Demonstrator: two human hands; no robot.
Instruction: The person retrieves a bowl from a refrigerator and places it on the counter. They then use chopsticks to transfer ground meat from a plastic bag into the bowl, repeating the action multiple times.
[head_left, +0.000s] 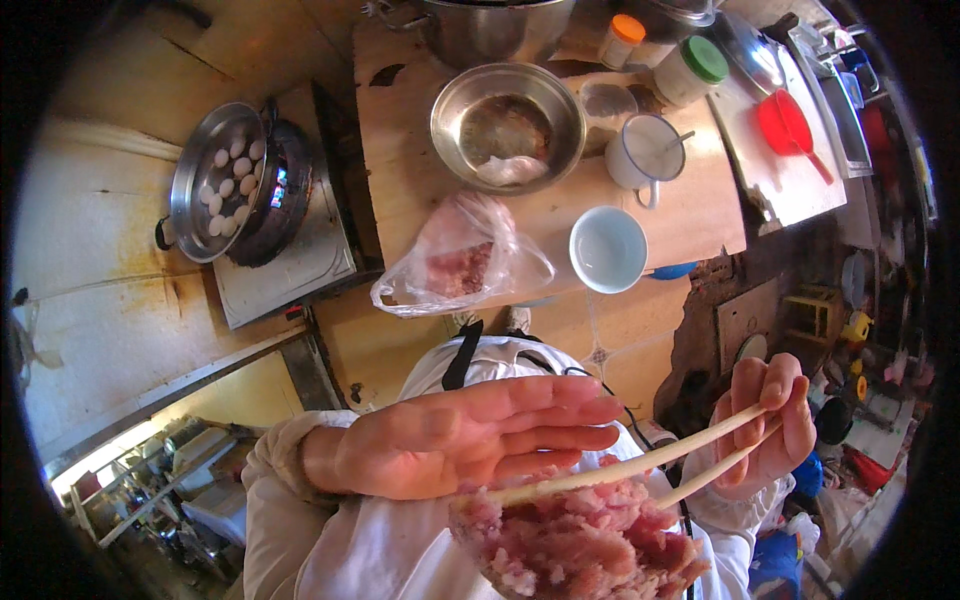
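Low in the view, my right hand (765, 427) grips a pair of wooden chopsticks (637, 465). Their far ends meet a large lump of raw minced meat (585, 532), very near the camera. My left hand (487, 431) is held out flat beside the meat, fingers extended, with nothing in its grasp. Whether its lower edge touches the meat cannot be told. On the wooden board ahead lies a clear plastic bag (469, 259) with more meat inside. A steel basin (510, 127) behind it holds a pale, crumpled thing. To the right stands a light blue bowl (607, 249).
An enamel mug (645, 154) with a spoon stands near jars with green (703, 60) and orange (628, 28) lids. A large steel pot (491, 34) is at the back. Left, a pan of eggs (217, 184) sits on a stove (289, 277). A red ladle (784, 124) lies right.
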